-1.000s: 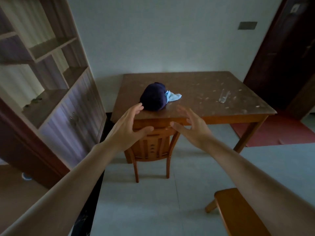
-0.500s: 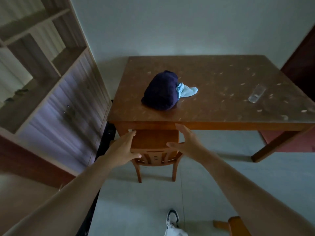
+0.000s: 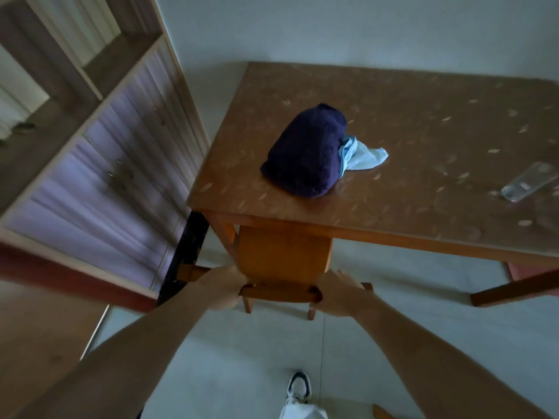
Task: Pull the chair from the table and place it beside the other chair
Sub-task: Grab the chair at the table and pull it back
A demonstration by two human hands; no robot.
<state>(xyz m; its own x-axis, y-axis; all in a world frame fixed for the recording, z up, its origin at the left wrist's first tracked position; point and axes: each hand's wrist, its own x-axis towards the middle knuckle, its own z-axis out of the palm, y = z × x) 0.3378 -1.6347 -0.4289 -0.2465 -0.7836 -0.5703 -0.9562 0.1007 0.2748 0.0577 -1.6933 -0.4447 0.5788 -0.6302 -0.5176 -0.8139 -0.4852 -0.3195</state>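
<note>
Chair (image 3: 282, 261): tucked under the near left corner of the table (image 3: 423, 164), its seat mostly beneath the top; only the backrest and two near legs show clearly.
Left hand (image 3: 222, 287): closed around the left end of the backrest's top rail.
Right hand (image 3: 340, 293): wrapped over the right end of the same rail, fingers curled down; the grasp looks set, though the fingertips are hidden.
Table leg (image 3: 225, 237): stands just beside the chair's left side. Risk: a pull angled left could catch the chair frame on it and jolt the table.
Dark bundle (image 3: 305, 151): sits near the table's near edge, above the chair, with a pale blue cloth (image 3: 361, 154) beside it. Risk: a jolt could slide it off.
Clear bottle (image 3: 527, 184): lies on its side far right; a knock could roll it.
Shoe (image 3: 299, 388): planted straight behind the chair. Risk: a fast pull could bring the legs onto it.
Other chair (image 3: 382, 412): only a sliver shows at the near right edge, so the landing spot is unclear.
</note>
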